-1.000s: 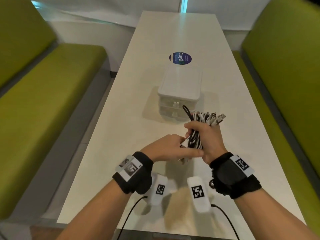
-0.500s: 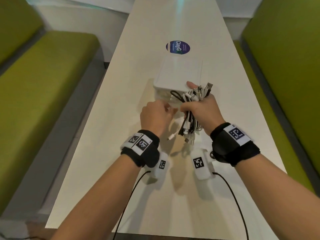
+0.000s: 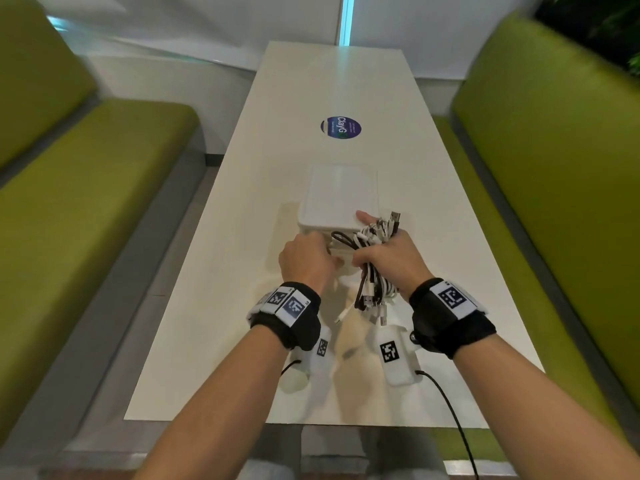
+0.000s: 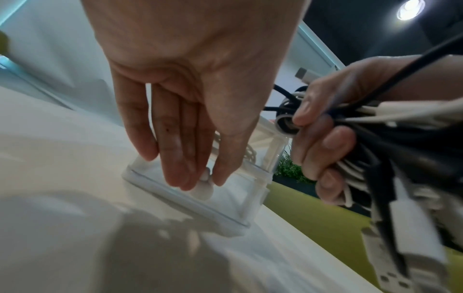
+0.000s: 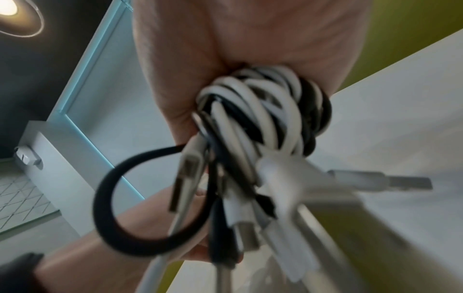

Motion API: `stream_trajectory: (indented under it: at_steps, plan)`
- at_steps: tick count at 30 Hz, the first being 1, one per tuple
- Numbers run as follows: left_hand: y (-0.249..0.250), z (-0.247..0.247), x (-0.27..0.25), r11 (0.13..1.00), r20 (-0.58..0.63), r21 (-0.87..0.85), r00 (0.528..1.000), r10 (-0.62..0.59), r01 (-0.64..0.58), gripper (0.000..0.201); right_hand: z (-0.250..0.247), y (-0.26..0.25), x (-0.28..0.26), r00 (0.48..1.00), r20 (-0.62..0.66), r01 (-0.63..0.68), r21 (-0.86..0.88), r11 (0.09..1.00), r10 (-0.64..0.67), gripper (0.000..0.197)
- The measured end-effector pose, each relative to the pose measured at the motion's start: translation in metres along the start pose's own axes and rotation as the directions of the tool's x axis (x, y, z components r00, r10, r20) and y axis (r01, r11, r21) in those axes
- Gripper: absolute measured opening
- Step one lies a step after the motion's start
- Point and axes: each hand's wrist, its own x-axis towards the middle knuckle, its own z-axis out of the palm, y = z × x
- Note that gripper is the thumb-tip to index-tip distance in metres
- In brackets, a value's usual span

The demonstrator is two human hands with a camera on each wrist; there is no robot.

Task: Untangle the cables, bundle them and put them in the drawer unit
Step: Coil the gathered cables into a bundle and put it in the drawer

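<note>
A: Right hand [image 3: 388,261] first. Fist wrapped round the cable bundle [image 3: 372,268], black and white leads folded together. USB plugs [image 3: 394,216] stick out the top of the fist, more connectors dangle below it.

B: Thumb?

A: Extended, and it appears to rest on the near right corner of the drawer unit [image 3: 341,192]. The bundle hangs right in front of the unit's face.

B: Left hand [image 3: 306,261]?

A: Reaching at the front of the unit. In the left wrist view the fingers [image 4: 175,142] run nearly straight down the clear drawer front, tips meeting a small white knob [image 4: 204,191]. Thumb closes in from the other side. Looks like a pinch forming; I cannot tell whether it has closed on the knob.

B: Drawer open?

A: Front looks flush with the frame. Call it shut.

B: So which step?

A: Untangling and bundling look done. This is opening a drawer for stowing.

B: What does the next move call for?

A: A firm pinch on the knob and a straight pull toward the body, the right thumb bracing the light plastic unit so it does not slide on the white table [image 3: 242,306]. Then the loose plugs need tucking in as the bundle goes down.

B: Surroundings?

A: Green benches [image 3: 86,202] both sides, round sticker [image 3: 341,128] beyond the unit.
</note>
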Motion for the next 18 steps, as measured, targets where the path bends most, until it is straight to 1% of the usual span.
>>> stream_trajectory:
  at_steps: [2,6,11,14,17,18]
  plan:
    - [-0.001,-0.001,-0.026,1.000,0.015,-0.003,1.000,0.005,-0.005,0.026,0.003,0.003,-0.018,1.000,-0.016,0.000,-0.016,1.000,0.000,0.079]
    - [-0.004,-0.006,-0.075,0.999,0.062,0.044,0.998,-0.002,-0.001,0.029,0.010,0.006,-0.045,0.999,-0.050,-0.015,-0.059,0.998,0.012,0.082]
    - [-0.018,-0.014,-0.130,0.995,0.105,0.096,0.994,-0.005,-0.005,0.028,0.016,0.006,-0.071,0.997,-0.072,-0.035,-0.116,0.993,0.027,0.083]
    - [-0.021,-0.014,-0.151,0.996,0.099,0.082,0.995,0.022,-0.030,0.029,0.017,0.006,-0.083,0.999,-0.052,-0.024,-0.172,0.985,0.015,0.075]
    - [-0.022,-0.014,-0.159,0.995,0.113,0.069,0.992,0.062,-0.070,0.032,0.015,0.005,-0.088,1.000,-0.025,0.002,-0.271,0.963,-0.009,0.081]
    - [-0.022,-0.015,-0.159,0.995,0.115,0.064,0.991,0.068,-0.076,0.034,0.014,0.006,-0.088,1.000,-0.023,0.011,-0.281,0.960,-0.019,0.082]
